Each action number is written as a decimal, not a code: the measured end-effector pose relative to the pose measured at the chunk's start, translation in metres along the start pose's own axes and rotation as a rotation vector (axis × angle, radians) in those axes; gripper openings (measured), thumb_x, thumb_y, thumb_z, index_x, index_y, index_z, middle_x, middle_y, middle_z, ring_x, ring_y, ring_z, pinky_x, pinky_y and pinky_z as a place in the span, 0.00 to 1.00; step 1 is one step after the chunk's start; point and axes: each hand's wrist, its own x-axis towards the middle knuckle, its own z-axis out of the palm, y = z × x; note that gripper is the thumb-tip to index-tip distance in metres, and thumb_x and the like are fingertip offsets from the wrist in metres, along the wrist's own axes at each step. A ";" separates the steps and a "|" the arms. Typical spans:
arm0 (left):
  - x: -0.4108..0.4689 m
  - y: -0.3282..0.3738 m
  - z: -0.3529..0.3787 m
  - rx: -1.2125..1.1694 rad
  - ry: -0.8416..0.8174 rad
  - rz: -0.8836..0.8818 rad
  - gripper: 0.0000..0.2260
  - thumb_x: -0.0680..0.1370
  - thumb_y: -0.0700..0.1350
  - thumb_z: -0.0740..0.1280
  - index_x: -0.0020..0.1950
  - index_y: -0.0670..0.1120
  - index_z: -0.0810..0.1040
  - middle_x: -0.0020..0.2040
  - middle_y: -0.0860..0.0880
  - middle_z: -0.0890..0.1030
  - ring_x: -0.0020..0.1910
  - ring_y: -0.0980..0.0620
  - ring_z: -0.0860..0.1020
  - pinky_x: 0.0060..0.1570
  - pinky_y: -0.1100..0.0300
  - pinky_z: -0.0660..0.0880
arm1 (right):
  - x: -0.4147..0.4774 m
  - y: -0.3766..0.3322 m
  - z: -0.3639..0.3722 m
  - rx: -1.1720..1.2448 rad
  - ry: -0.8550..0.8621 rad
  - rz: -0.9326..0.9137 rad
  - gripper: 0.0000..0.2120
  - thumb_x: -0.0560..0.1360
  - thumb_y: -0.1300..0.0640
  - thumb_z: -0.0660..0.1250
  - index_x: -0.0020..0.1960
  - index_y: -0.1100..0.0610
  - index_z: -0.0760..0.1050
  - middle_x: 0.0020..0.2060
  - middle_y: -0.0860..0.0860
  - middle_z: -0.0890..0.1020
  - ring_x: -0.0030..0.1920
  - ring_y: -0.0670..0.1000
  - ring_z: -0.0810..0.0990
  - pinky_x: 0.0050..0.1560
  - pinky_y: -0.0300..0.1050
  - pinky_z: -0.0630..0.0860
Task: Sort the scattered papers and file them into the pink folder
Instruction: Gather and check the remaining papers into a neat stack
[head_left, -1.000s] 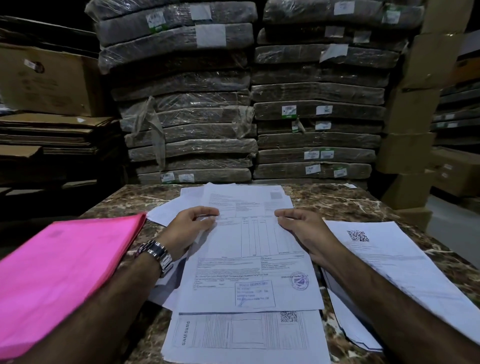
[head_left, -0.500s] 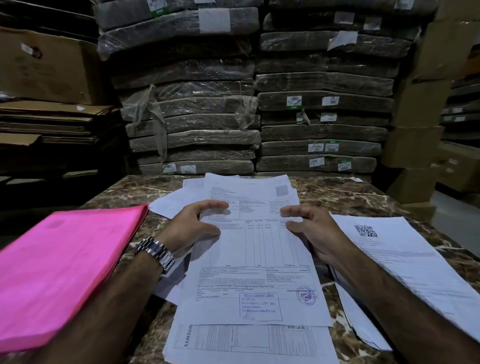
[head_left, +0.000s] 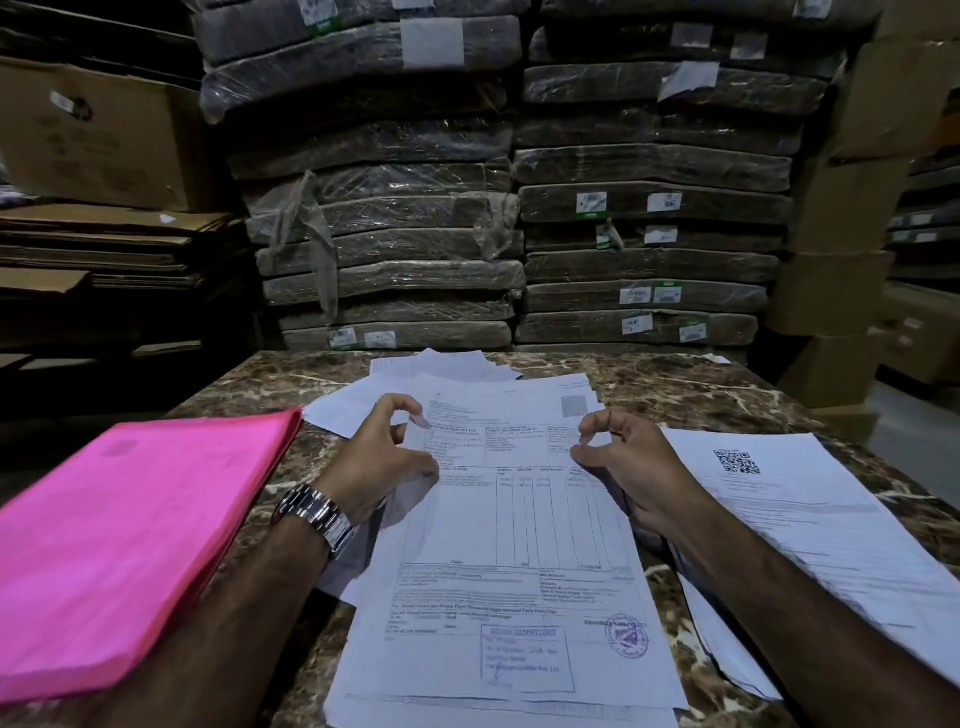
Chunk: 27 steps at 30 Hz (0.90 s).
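At 12 o'clock, now pinches printed white invoice sheet (head_left: 514, 519) by side edges with left hand (head_left: 382, 460) and right hand (head_left: 636, 470), fingers (head_left: 401, 401) curled from flat. Suggests lift toward closed pink folder (head_left: 130, 535), 9 o'clock.

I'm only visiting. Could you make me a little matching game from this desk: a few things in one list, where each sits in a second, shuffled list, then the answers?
Things
1. pink folder
2. stamped sheet
3. QR-code sheet
4. wristwatch

Places
A. middle of the marble table
B. round the person's left wrist
C. left side of the table
D. right side of the table

Pairs: 1-C, 2-A, 3-D, 4-B.
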 end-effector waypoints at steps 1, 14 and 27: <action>0.001 -0.001 0.000 -0.005 0.005 0.011 0.18 0.71 0.31 0.72 0.53 0.47 0.73 0.48 0.38 0.80 0.44 0.39 0.81 0.49 0.46 0.78 | 0.000 0.000 -0.001 0.002 -0.004 -0.004 0.08 0.73 0.72 0.68 0.44 0.60 0.76 0.55 0.58 0.81 0.50 0.63 0.84 0.52 0.67 0.79; 0.006 -0.009 -0.005 0.081 0.021 -0.022 0.14 0.73 0.36 0.72 0.57 0.47 0.81 0.53 0.52 0.81 0.48 0.58 0.80 0.43 0.71 0.75 | -0.008 -0.002 -0.001 -0.083 -0.068 0.117 0.09 0.73 0.73 0.68 0.48 0.62 0.82 0.46 0.60 0.85 0.41 0.57 0.86 0.38 0.48 0.83; 0.006 -0.008 -0.015 0.181 0.000 -0.129 0.14 0.68 0.40 0.77 0.52 0.50 0.83 0.46 0.49 0.81 0.37 0.52 0.80 0.42 0.58 0.78 | -0.013 -0.004 0.003 -0.097 -0.062 0.151 0.09 0.73 0.74 0.67 0.50 0.65 0.80 0.42 0.61 0.86 0.34 0.55 0.86 0.30 0.44 0.81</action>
